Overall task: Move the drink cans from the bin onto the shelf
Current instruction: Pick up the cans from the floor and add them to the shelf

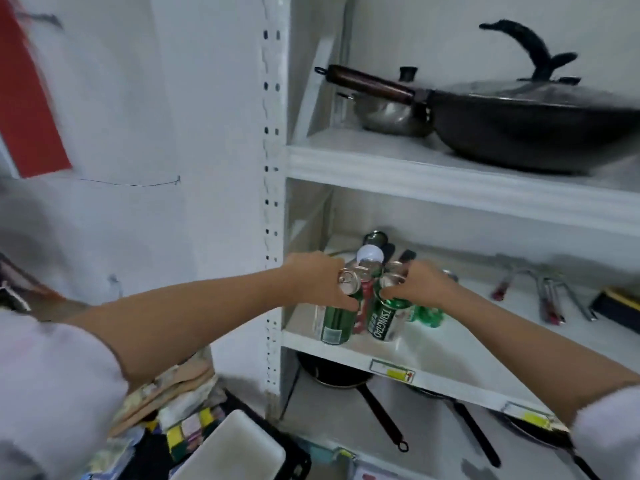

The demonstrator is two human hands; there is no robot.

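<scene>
Both my arms reach onto the middle white shelf [433, 362]. My left hand [320, 282] grips the top of a green can [334, 322] standing at the shelf's front left corner. My right hand [420, 284] grips the top of a green Tsingtao can [384, 322], which leans slightly. Between the two stands a red can [365, 301], partly hidden. Another green can [427, 315] shows behind my right hand. More can tops cluster behind my fingers. The bin is not clearly in view.
A black wok [536, 129] with a lid and a steel pot [388, 116] fill the upper shelf. Tongs and tools [554, 296] lie on the middle shelf's right. Frying pans [349, 379] sit on the lower shelf. Cloths and a white tray [228, 448] lie at bottom left.
</scene>
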